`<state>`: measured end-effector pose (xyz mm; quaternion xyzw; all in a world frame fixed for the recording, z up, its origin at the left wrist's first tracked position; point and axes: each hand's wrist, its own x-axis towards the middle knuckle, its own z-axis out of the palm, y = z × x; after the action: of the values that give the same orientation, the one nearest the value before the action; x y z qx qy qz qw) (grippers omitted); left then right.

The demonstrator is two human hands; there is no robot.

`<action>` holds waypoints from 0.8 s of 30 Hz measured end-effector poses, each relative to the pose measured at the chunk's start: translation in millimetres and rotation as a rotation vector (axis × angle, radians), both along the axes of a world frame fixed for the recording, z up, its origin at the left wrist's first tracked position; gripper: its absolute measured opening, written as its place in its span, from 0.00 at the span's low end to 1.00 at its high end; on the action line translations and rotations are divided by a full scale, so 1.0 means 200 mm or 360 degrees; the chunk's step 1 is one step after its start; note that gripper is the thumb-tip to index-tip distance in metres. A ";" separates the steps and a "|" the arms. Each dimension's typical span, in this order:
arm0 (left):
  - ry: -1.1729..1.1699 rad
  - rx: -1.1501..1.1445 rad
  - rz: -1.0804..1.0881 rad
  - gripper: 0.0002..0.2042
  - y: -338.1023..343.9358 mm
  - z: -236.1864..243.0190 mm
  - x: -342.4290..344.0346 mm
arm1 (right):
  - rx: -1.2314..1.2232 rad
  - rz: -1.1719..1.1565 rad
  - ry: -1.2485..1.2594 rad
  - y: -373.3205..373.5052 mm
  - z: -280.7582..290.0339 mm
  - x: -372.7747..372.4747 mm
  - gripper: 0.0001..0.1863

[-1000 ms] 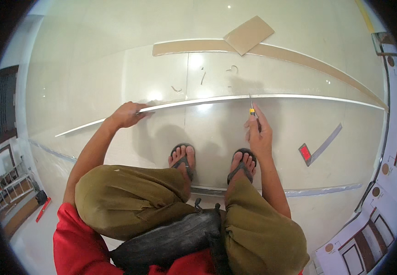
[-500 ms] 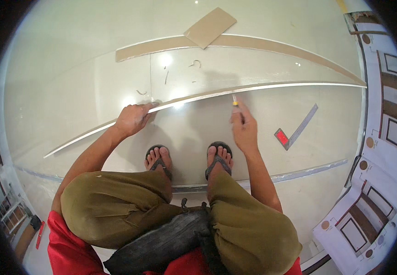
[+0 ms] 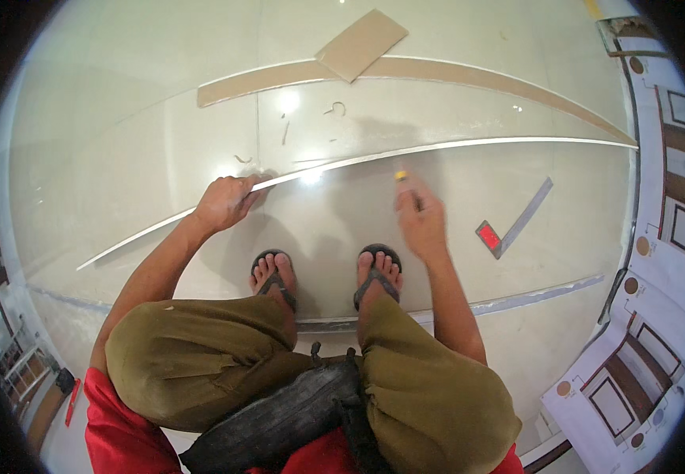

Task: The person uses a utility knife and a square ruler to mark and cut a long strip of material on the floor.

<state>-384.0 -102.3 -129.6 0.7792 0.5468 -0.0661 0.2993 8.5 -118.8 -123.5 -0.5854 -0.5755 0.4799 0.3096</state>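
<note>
A second ago the blade of the utility knife (image 3: 401, 175) in my right hand (image 3: 421, 220) reached across the long white-edged strip (image 3: 437, 145); half a second ago its tip was just at the near edge, and now I have it drawn back on my side, with a small gap showing. My right fingers are curled closed around the handle, though the motion smears the blade too much to tell how far it sticks out. The strip has turned a little as well: I see mostly its thin white edge, where more of the face showed half a second ago. For the work, I judge that the knife isn't biting at this instant, and I see no full break along the strip. My left hand (image 3: 226, 204) stays pinched on the strip's left part, fingers passing behind it, so that side looks steadied. The strip spans the tiled floor (image 3: 105, 182) in front of my sandalled feet (image 3: 271, 272), its right end at the floor's right edge, close to the end of the brown strip (image 3: 461, 73). The thin shavings (image 3: 284, 133) lie on the tiles between the two strips.
</note>
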 end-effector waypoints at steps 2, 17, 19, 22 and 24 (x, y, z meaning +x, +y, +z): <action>0.0028 0.0025 -0.0015 0.14 -0.05 -0.03 -0.04 | -0.0098 -0.0430 0.0098 0.08 0.03 0.10 0.25; -0.0072 0.0036 0.0003 0.13 -0.02 -0.02 -0.02 | -0.0111 -0.0415 -0.0082 0.05 -0.01 0.10 0.25; -0.0080 0.0032 -0.0011 0.14 -0.02 -0.03 -0.01 | 0.0001 -0.0205 -0.0152 -0.01 -0.02 0.02 0.24; -0.0045 0.0035 -0.0018 0.14 -0.01 0.00 -0.02 | -0.0274 -0.0178 -0.0094 0.02 0.11 -0.04 0.24; -0.0021 0.0031 -0.0029 0.14 -0.01 0.01 -0.01 | -0.0298 -0.0283 -0.0049 0.08 0.02 0.09 0.24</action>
<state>-386.7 -104.3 -127.4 0.7874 0.5382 -0.0584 0.2947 27.1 -101.9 -119.7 -0.6676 -0.4788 0.4931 0.2861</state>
